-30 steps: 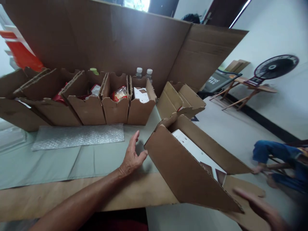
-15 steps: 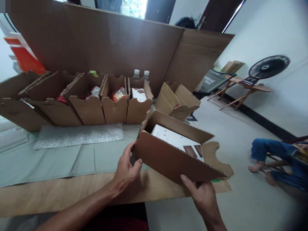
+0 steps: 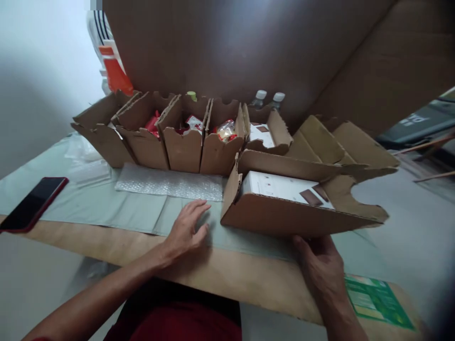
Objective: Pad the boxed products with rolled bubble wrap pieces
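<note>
My right hand (image 3: 322, 265) grips the near underside of an open cardboard box (image 3: 284, 215), holding it over the table's front edge. Inside the box lies a white carton (image 3: 280, 186) with brown squares printed on it. My left hand (image 3: 186, 227) rests flat on the grey-green cloth (image 3: 106, 213), fingers spread, just left of the box and not touching it.
A row of open cardboard boxes (image 3: 183, 142) with packaged goods stands at the back, before a tall cardboard sheet (image 3: 249, 47). Bubble wrap (image 3: 170, 182) lies in front of them. A red phone (image 3: 33, 203) sits at the left, a green leaflet (image 3: 377, 298) at the right, two bottles (image 3: 268, 98) behind.
The box has swung from the right onto the table in front of me, levelled out. My left hand let go of its corner and lies flat. The view turned left.
</note>
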A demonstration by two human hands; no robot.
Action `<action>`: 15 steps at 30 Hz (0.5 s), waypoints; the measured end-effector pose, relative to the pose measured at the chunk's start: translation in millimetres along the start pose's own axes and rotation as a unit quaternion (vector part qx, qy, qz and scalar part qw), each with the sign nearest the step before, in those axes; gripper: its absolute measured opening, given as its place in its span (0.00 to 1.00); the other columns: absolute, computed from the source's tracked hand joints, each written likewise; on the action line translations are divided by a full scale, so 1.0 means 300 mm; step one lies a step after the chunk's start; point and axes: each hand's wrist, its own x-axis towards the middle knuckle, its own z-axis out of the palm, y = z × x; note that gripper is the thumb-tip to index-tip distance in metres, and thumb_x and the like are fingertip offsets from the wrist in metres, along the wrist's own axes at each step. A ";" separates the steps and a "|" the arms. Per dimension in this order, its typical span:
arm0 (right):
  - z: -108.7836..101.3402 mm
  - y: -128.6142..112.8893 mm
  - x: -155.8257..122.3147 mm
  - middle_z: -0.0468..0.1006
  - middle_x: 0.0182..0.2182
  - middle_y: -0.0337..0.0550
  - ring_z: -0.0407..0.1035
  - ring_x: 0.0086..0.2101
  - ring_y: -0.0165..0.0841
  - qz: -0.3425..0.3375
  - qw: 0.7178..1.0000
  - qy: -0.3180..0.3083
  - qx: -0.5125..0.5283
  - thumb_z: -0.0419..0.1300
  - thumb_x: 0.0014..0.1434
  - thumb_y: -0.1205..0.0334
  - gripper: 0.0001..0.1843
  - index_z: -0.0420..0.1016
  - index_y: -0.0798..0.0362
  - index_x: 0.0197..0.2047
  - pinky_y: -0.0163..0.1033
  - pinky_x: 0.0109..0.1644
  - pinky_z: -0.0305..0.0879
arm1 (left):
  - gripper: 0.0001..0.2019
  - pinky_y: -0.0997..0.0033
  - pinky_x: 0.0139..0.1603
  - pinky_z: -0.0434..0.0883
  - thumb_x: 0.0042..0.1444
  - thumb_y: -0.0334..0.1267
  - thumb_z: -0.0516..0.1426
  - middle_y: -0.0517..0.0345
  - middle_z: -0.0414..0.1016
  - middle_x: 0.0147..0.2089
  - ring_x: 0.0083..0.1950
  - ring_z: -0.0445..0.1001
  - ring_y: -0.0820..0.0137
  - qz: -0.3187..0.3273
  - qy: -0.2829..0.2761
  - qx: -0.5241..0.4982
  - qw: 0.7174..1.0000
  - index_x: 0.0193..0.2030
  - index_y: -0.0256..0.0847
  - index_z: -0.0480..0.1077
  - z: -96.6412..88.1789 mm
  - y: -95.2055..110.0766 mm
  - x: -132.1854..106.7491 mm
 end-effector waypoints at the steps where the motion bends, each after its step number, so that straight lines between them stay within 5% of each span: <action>1: -0.001 0.007 -0.008 0.82 0.43 0.50 0.76 0.43 0.44 0.013 1.000 -0.004 -0.012 0.72 0.49 0.43 0.30 0.76 0.52 0.50 0.48 0.50 0.74 | 0.23 0.43 0.68 0.68 0.59 0.29 0.57 0.45 0.73 0.65 0.68 0.68 0.53 0.014 0.003 0.053 0.998 0.61 0.43 0.70 -0.027 -0.029 0.017; 5: 0.006 0.032 -0.020 0.82 0.37 0.49 0.75 0.39 0.45 0.027 0.998 0.015 -0.062 0.71 0.46 0.40 0.29 0.76 0.52 0.43 0.49 0.46 0.74 | 0.18 0.43 0.64 0.67 0.58 0.30 0.58 0.41 0.75 0.61 0.66 0.68 0.48 0.008 -0.067 0.273 0.960 0.55 0.39 0.75 -0.094 -0.112 0.138; 9: 0.016 0.041 -0.018 0.82 0.40 0.50 0.76 0.43 0.47 0.008 0.997 0.011 -0.075 0.71 0.47 0.41 0.30 0.76 0.53 0.46 0.51 0.49 0.72 | 0.11 0.47 0.53 0.70 0.61 0.28 0.54 0.40 0.80 0.45 0.50 0.74 0.51 -0.018 -0.133 0.342 0.930 0.42 0.36 0.79 -0.102 -0.135 0.252; 15: 0.006 0.039 -0.016 0.83 0.41 0.51 0.77 0.44 0.49 0.009 0.996 0.006 -0.090 0.70 0.46 0.41 0.31 0.76 0.54 0.47 0.50 0.49 0.73 | 0.08 0.49 0.51 0.68 0.55 0.27 0.56 0.42 0.78 0.36 0.45 0.74 0.52 0.003 -0.188 0.353 0.917 0.31 0.37 0.77 -0.210 -0.121 0.189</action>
